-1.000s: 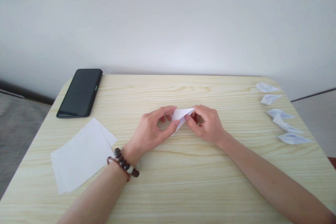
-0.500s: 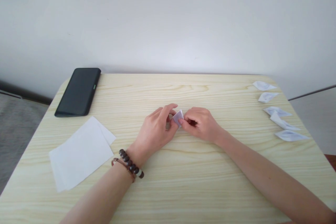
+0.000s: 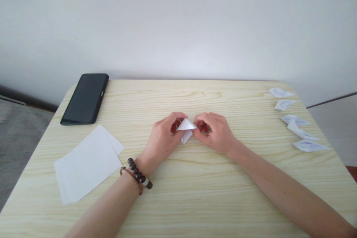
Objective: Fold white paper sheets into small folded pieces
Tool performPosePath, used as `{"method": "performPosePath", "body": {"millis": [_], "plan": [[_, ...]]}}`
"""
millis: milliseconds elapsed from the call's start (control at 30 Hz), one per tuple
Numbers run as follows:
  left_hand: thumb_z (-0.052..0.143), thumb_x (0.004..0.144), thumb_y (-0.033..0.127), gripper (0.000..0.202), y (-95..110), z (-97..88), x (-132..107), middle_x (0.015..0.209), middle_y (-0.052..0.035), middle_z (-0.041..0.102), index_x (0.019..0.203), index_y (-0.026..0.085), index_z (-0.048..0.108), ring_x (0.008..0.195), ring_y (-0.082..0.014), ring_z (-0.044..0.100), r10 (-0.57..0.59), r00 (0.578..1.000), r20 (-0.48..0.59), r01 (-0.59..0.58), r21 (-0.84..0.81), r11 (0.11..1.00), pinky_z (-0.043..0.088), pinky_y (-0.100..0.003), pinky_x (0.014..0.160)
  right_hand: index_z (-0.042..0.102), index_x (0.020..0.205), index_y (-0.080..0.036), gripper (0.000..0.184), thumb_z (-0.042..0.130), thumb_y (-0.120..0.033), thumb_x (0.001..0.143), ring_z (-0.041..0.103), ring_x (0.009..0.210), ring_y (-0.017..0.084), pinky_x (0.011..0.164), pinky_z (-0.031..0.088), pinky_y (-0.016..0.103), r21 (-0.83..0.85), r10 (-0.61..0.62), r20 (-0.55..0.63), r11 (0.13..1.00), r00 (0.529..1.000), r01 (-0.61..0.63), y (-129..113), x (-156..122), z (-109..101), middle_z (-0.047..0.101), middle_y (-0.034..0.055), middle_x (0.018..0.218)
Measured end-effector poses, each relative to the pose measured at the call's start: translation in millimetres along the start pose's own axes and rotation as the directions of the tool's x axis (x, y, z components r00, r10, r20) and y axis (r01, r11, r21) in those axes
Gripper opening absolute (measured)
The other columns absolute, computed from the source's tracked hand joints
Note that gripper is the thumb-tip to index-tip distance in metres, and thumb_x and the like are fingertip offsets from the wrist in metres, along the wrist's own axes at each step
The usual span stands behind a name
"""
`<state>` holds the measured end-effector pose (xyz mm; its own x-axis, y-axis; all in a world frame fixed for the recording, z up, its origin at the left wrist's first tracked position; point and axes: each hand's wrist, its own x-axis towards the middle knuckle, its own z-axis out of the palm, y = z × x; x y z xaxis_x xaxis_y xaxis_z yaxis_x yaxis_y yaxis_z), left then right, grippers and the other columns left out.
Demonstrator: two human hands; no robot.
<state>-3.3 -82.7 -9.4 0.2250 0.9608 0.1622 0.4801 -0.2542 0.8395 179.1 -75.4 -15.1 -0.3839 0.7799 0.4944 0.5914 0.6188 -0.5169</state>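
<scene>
Folded piece: a small white folded paper piece [image 3: 185,129] sits at the middle of the pale wood-grain table [image 3: 195,200], pinched between both hands, one pointed corner hanging down toward the tabletop.
Left hand: the left hand [image 3: 163,139] is curled closed, its thumb and fingertips gripping the piece's left side; a dark beaded bracelet [image 3: 138,174] circles the wrist.
Right hand: the right hand [image 3: 214,132] is curled closed too, its fingertips gripping the piece's right edge, just beside the left hand.
Left of the hands: a stack of flat white paper sheets [image 3: 86,163], and beyond it a black smartphone [image 3: 85,98].
Right edge: 5 folded white paper shapes [image 3: 295,120] lie in a row, well apart from the hands.
</scene>
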Motion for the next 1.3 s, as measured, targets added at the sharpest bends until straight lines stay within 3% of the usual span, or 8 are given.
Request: {"method": "performPosePath", "body": {"millis": [100, 233, 433, 600, 733, 867, 1033, 1300], "plan": [[0.057, 0.080, 0.017, 0.022, -1, 1.1, 0, 0.091, -0.0015, 0.072, 0.101, 0.019, 0.065, 0.079, -0.0144, 0.068, -0.032, 0.999, 0.014, 0.034, -0.121, 0.992, 0.053, -0.023, 0.069, 0.054, 0.090, -0.022, 0.010, 0.054, -0.020, 0.080, 0.056, 0.050, 0.008, 0.058, 0.043, 0.021, 0.040, -0.044, 0.021, 0.998, 0.999, 0.043, -1, -1, 0, 0.064, -0.0059, 0.063], [0.058, 0.079, 0.014, 0.022, 1, 4.1, -2, 0.092, -0.0012, 0.074, 0.100, 0.018, 0.065, 0.082, -0.0145, 0.070, -0.057, 0.998, 0.035, 0.063, -0.225, 0.972, 0.055, -0.023, 0.072, 0.054, 0.097, -0.021, 0.021, 0.060, -0.022, 0.076, 0.059, 0.051, 0.010, 0.060, 0.044, 0.023, -0.035, -0.139, -0.024, 0.990, 0.990, 0.138, -1, -3, 2, 0.065, -0.0044, 0.063], [0.063, 0.076, 0.015, 0.021, 3, 6.1, -2, 0.089, -0.0029, 0.074, 0.097, 0.016, 0.065, 0.080, -0.0164, 0.071, -0.113, 0.993, 0.042, 0.120, -0.301, 0.946, 0.057, -0.025, 0.073, 0.051, 0.097, -0.022, 0.021, 0.058, -0.019, 0.078, 0.055, 0.050, 0.010, 0.056, 0.043, 0.021, 0.022, 0.004, -0.039, 1.000, 0.999, -0.003, 1, -3, 4, 0.059, -0.0067, 0.059], [0.066, 0.076, 0.018, 0.021, 5, 5.5, -1, 0.088, -0.0029, 0.074, 0.096, 0.017, 0.065, 0.079, -0.0172, 0.071, -0.130, 0.991, 0.035, 0.134, -0.306, 0.942, 0.057, -0.026, 0.072, 0.051, 0.101, -0.023, 0.022, 0.058, -0.018, 0.080, 0.052, 0.051, 0.008, 0.053, 0.041, 0.018, 0.156, 0.065, 0.106, 0.984, 0.992, -0.082, 4, -4, 2, 0.056, -0.0072, 0.062], [0.068, 0.077, 0.021, 0.023, 2, 3.8, 1, 0.093, -0.0067, 0.074, 0.098, 0.014, 0.064, 0.085, -0.0187, 0.070, -0.174, 0.980, 0.102, 0.201, -0.453, 0.868, 0.057, -0.027, 0.075, 0.056, 0.101, -0.022, 0.021, 0.055, -0.014, 0.082, 0.052, 0.051, 0.006, 0.051, 0.042, 0.016, 0.289, 0.041, 0.080, 0.955, 0.996, -0.062, 6, -4, -2, 0.061, -0.0055, 0.067], [0.074, 0.074, 0.020, 0.038, -2, -3.6, 7, 0.106, -0.0086, 0.072, 0.109, 0.015, 0.060, 0.093, -0.0180, 0.069, -0.126, 0.969, 0.214, 0.232, -0.599, 0.767, 0.056, -0.027, 0.081, 0.065, 0.095, -0.022, 0.016, 0.054, -0.014, 0.085, 0.058, 0.052, 0.006, 0.047, 0.043, 0.016, 0.340, 0.041, -0.016, 0.940, 0.999, -0.033, 4, -1, -5, 0.073, 0.0003, 0.085], [0.074, 0.075, 0.018, 0.040, -3, -15.3, 11, 0.114, -0.0103, 0.070, 0.112, 0.014, 0.062, 0.102, -0.0207, 0.067, -0.122, 0.935, 0.333, 0.329, -0.687, 0.647, 0.054, -0.032, 0.089, 0.069, 0.094, -0.023, 0.018, 0.054, -0.015, 0.086, 0.058, 0.049, 0.007, 0.045, 0.044, 0.017, 0.343, 0.047, -0.068, 0.939, 0.997, -0.021, 1, 1, -7, 0.073, -0.0002, 0.076], [0.075, 0.074, 0.019, 0.032, -3, -17.5, 11, 0.112, -0.0071, 0.071, 0.105, 0.017, 0.068, 0.100, -0.0202, 0.067, -0.157, 0.923, 0.352, 0.371, -0.698, 0.613, 0.053, -0.031, 0.087, 0.070, 0.102, -0.024, 0.031, 0.049, -0.008, 0.085, 0.058, 0.061, 0.010, 0.059, 0.046, 0.022, 0.312, -0.066, -0.047, 0.947, 0.997, 0.077, 3, 1, -9, 0.065, -0.0004, 0.069]]}}
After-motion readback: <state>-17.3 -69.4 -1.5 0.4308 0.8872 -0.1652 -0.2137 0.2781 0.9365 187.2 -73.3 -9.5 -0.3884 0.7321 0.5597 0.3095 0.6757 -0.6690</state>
